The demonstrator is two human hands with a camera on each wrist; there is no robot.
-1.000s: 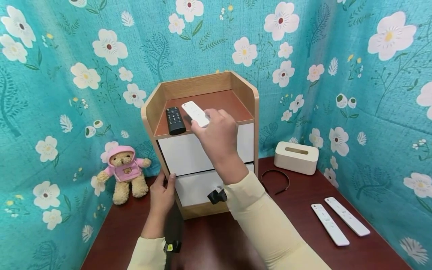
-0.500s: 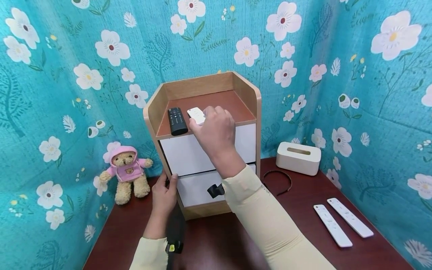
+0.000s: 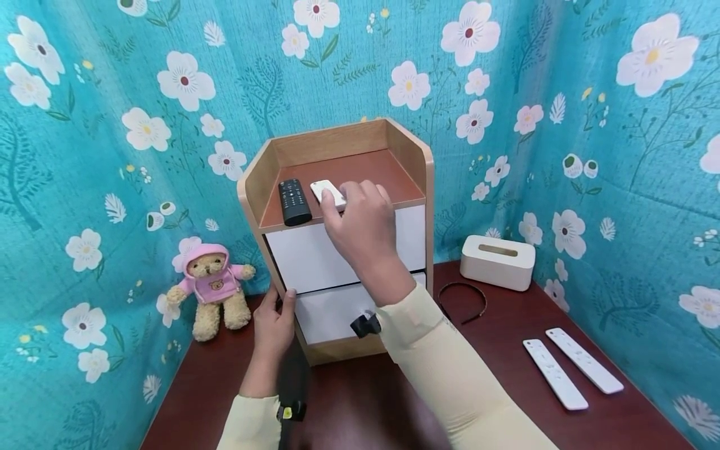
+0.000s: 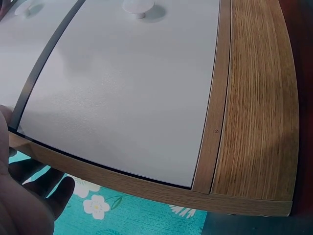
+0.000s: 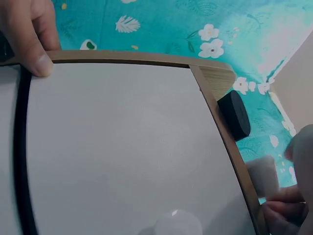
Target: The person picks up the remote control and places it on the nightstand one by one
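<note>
A small wooden cabinet (image 3: 315,355) with white drawer fronts stands on the dark red table. My left hand (image 3: 274,325) grips its left side panel, thumb on the front edge and fingers along the outside. On the cabinet's brown top lies a black remote control (image 3: 294,203). Beside it is a white remote control (image 3: 326,190), also seen as a blurred white end (image 5: 264,176) in the right wrist view. My right hand (image 3: 365,225) is at that white remote's near end, its thumb lifted apart from the remote and its fingertips close by the edge.
A teddy bear (image 3: 216,284) in a pink hoodie sits left of the cabinet. To the right are a headband (image 3: 478,294), a cream tissue box (image 3: 497,265) and two more white remotes (image 3: 554,375) (image 3: 585,361). Flowered teal cloth (image 3: 337,62) hangs behind.
The white remote has come down onto the cabinet top, beside the black one. My right thumb has since come away from it. The left hand keeps its place on the cabinet.
</note>
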